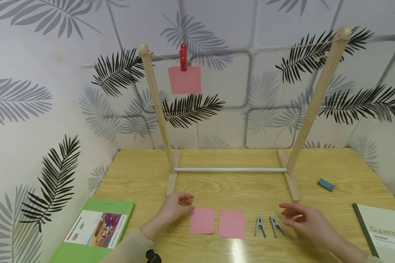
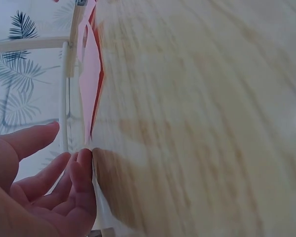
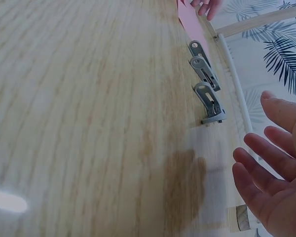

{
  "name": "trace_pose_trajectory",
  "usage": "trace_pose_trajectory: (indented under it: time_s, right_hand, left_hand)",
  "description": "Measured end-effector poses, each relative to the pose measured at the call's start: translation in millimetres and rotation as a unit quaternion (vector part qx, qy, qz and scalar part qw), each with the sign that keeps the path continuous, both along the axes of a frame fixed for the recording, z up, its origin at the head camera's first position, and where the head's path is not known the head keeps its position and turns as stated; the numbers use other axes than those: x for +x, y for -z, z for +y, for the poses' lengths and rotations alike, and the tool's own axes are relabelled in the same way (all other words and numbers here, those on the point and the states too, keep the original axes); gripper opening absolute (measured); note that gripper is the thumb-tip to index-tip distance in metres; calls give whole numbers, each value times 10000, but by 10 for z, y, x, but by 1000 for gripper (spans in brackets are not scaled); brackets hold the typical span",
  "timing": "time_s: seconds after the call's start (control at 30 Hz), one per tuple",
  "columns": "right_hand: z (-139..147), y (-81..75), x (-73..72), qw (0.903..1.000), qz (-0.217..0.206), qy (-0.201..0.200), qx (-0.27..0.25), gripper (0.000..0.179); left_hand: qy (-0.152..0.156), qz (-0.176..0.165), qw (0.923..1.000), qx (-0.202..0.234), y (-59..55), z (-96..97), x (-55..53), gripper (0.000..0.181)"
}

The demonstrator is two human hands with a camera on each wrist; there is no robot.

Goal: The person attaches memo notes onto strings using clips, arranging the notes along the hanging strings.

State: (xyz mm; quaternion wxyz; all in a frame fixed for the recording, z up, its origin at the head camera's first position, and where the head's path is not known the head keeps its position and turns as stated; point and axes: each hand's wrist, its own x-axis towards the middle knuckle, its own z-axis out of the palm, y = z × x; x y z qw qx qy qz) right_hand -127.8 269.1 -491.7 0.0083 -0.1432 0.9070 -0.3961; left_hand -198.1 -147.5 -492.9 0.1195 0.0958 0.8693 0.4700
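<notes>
Two pink sticky notes, a left one (image 1: 202, 221) and a right one (image 1: 232, 224), lie side by side on the table. My left hand (image 1: 173, 210) is just left of the left note, fingers loosely bent and holding nothing. To the right lie two grey clothespins, one (image 1: 260, 226) beside the other (image 1: 277, 226). My right hand (image 1: 309, 222) hovers close to their right, relaxed and with nothing in it. Up on the string (image 1: 266, 50), a red clothespin (image 1: 183, 58) holds a third pink note (image 1: 185, 82).
The string spans a wooden stand with a left post (image 1: 159, 113), a right post (image 1: 316, 106) and a white crossbar (image 1: 230, 170). A blue eraser-like block (image 1: 326, 185) sits behind my right hand. A green book (image 1: 89, 233) lies left, a notebook (image 1: 386, 232) right.
</notes>
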Motion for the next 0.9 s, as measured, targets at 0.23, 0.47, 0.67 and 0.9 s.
trace_pose_trajectory:
  time_s: [0.23, 0.47, 0.67, 0.9]
  right_hand:
    - [1, 37, 4, 9997, -41, -194, 109, 46]
    - [-29, 74, 43, 9993, -306, -56, 221, 49]
    - [-42, 110, 80, 9985, -388, 43, 371, 49]
    - [-52, 141, 101, 9977, -475, 63, 471, 52]
  left_hand:
    - [6, 146, 9999, -55, 33, -17, -8, 35]
    - [11, 274, 9994, -201, 73, 16, -9, 35]
    - [90, 347, 9985, -412, 92, 42, 0, 35]
    - [152, 409, 9974, -573, 77, 72, 7, 32]
